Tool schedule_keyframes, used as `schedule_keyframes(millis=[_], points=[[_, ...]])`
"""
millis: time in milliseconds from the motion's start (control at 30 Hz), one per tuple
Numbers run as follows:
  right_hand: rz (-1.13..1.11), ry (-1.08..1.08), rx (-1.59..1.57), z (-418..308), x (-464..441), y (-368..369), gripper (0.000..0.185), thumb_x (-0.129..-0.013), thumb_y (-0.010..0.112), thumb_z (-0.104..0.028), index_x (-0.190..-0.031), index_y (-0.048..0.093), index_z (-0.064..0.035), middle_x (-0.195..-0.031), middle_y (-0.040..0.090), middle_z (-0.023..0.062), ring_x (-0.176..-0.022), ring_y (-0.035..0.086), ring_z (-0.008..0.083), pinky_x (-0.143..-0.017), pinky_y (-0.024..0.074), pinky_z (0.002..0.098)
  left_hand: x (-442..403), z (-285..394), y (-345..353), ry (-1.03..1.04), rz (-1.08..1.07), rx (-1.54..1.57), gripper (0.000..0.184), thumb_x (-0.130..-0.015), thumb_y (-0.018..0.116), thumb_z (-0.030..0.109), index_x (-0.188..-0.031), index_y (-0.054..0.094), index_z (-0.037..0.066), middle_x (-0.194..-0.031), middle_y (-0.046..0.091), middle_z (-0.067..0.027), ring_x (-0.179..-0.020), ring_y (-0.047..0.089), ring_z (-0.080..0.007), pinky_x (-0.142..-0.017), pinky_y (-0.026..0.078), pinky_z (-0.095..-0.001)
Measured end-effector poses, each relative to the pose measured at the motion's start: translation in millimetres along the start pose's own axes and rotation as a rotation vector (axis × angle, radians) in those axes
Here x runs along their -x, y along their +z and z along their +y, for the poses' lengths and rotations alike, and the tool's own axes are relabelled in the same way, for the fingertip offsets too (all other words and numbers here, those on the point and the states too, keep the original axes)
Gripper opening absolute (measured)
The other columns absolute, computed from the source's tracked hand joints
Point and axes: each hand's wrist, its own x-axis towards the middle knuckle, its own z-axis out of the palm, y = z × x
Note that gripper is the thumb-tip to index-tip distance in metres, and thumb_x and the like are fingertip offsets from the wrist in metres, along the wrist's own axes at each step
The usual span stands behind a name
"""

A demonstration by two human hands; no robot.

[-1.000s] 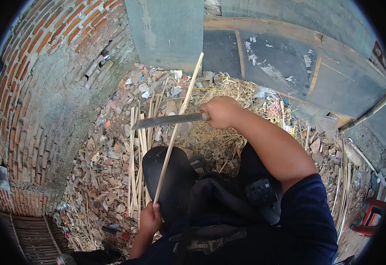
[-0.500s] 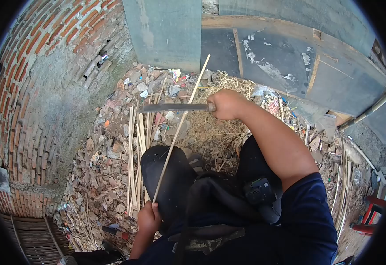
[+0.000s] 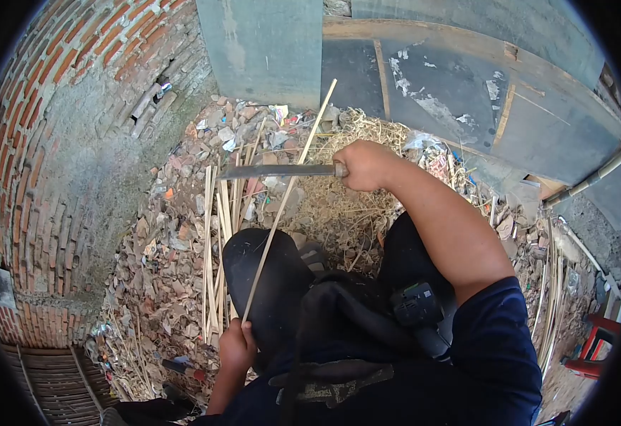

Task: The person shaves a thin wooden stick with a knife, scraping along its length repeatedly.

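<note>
My left hand (image 3: 238, 348) is closed around the lower end of a long, thin wooden or bamboo strip (image 3: 273, 231). The strip slants up and away across my left knee. My right hand (image 3: 360, 165) grips the handle of a machete (image 3: 275, 171), its blade pointing left. The blade crosses the upper half of the strip; whether the edge touches it I cannot tell. Left of my knee lies a bundle of similar pale strips (image 3: 214, 263) on the rubble.
Broken brick and stone rubble (image 3: 161, 277) covers the ground, with dry plant litter (image 3: 346, 206) ahead. A brick wall (image 3: 62, 177) rises at left, and dark panels (image 3: 438, 92) stand in front. More strips (image 3: 553, 305) and a red object (image 3: 594, 348) are at right.
The strip, both hands and the machete have shifted only slightly in view. The blade, blurred before, now looks sharper and a little further left.
</note>
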Motion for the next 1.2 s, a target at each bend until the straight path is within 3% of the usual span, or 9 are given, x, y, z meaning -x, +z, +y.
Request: schedule_keyframes(millis=[100,200,233,367,467,633,767,1067,1200], points=[[-0.024,-0.105,0.064,-21,14,-15,0.019,-0.075,0.071,-0.019,-0.092,0.070,-0.0090,-0.087,0.071,0.0180,-0.087,0.070,0.0381,-0.078,0.0548,0.0490,-4,-8,6,0.034,0.015,0.036,0.031,-0.106,0.050,0.026,-0.088,0.051,0.001,-0.067,0.060,-0.0276,-0.067,0.061,-0.0524,-0.059,0.044,-0.0593],[0.015,0.078,-0.094,14,-8,-16,0.027,-0.077,0.068,-0.018,-0.102,0.072,-0.0074,-0.096,0.073,0.0197,-0.095,0.070,0.0382,-0.085,0.0560,0.0477,0,-12,3,0.053,0.018,0.021,0.030,-0.106,0.050,0.026,-0.087,0.051,0.002,-0.066,0.059,-0.0272,-0.066,0.061,-0.0517,-0.058,0.045,-0.0583],[0.154,0.101,-0.065,35,-18,-10,0.027,-0.078,0.068,-0.018,-0.101,0.071,-0.0057,-0.096,0.073,0.0205,-0.095,0.070,0.0387,-0.086,0.0555,0.0477,-4,-12,3,0.064,0.023,0.010,0.030,-0.106,0.050,0.025,-0.087,0.051,0.002,-0.066,0.059,-0.0271,-0.065,0.061,-0.0515,-0.057,0.045,-0.0579],[0.125,0.225,-0.091,53,-21,-12,0.025,-0.079,0.066,-0.017,-0.101,0.071,-0.0050,-0.096,0.072,0.0213,-0.096,0.069,0.0394,-0.086,0.0548,0.0480,-4,-9,-8,0.084,0.009,-0.022,0.030,-0.105,0.052,0.026,-0.087,0.052,0.002,-0.066,0.060,-0.0264,-0.064,0.061,-0.0505,-0.056,0.045,-0.0572],[0.015,0.142,-0.083,17,-5,-17,0.022,-0.076,0.070,-0.019,-0.094,0.070,-0.0071,-0.089,0.072,0.0187,-0.089,0.069,0.0388,-0.080,0.0542,0.0479,-5,-10,-7,0.068,-0.020,-0.016,0.030,-0.105,0.053,0.026,-0.087,0.052,0.002,-0.066,0.060,-0.0266,-0.064,0.061,-0.0506,-0.056,0.045,-0.0573],[-0.096,-0.048,0.055,-15,9,-15,0.022,-0.074,0.072,-0.018,-0.094,0.070,-0.0075,-0.090,0.072,0.0181,-0.090,0.070,0.0376,-0.080,0.0548,0.0478,-3,-5,-4,0.036,0.005,-0.062,0.028,-0.104,0.052,0.028,-0.092,0.052,0.002,-0.071,0.062,-0.0276,-0.068,0.063,-0.0515,-0.060,0.046,-0.0599],[-0.082,0.167,-0.003,21,-16,-10,0.027,-0.077,0.066,-0.013,-0.103,0.073,-0.0082,-0.101,0.073,0.0168,-0.098,0.071,0.0352,-0.085,0.0559,0.0472,-2,-11,3,0.003,0.020,-0.081,0.028,-0.104,0.052,0.029,-0.094,0.051,0.003,-0.072,0.063,-0.0284,-0.069,0.062,-0.0526,-0.061,0.046,-0.0615],[-0.096,0.099,0.074,-7,7,-21,0.029,-0.077,0.065,-0.013,-0.105,0.073,-0.0108,-0.101,0.073,0.0171,-0.099,0.070,0.0369,-0.087,0.0559,0.0469,-7,-16,1,0.068,0.001,0.030,0.031,-0.105,0.052,0.029,-0.091,0.051,0.002,-0.067,0.061,-0.0270,-0.067,0.062,-0.0516,-0.058,0.046,-0.0580],[0.115,0.319,-0.038,58,-18,-14,0.028,-0.078,0.065,-0.016,-0.102,0.072,-0.0029,-0.099,0.072,0.0223,-0.099,0.070,0.0391,-0.088,0.0551,0.0473,-8,-13,-5,0.080,0.001,0.025,0.033,-0.105,0.053,0.029,-0.088,0.051,0.001,-0.066,0.060,-0.0274,-0.066,0.061,-0.0517,-0.057,0.045,-0.0571]])
